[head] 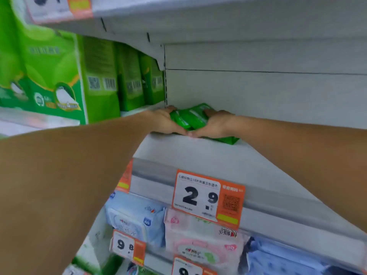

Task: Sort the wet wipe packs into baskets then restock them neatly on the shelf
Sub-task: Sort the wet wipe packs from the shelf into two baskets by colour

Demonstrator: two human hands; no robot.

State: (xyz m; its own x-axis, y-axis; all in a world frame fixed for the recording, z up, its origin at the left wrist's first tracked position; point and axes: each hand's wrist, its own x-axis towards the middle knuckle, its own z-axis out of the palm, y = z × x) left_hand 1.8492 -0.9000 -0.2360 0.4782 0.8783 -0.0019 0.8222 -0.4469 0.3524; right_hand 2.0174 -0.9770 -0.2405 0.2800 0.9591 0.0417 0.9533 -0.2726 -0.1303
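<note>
**Green packs held on the shelf**

The green wipe packs (189,118) are clasped between the left hand (165,121) and right hand (215,124), resting on the white shelf (198,153) near its back wall. Green boxes (103,76) stand just left; a price tag (208,198) hangs below.

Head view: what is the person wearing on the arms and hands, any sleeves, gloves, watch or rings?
Nothing shows. Both forearms are bare to the frame edge, with no sleeves in view. The left hand and right hand wear no gloves, and neither wrist carries a watch or band. The fingers are too blurred to rule out rings.
</note>
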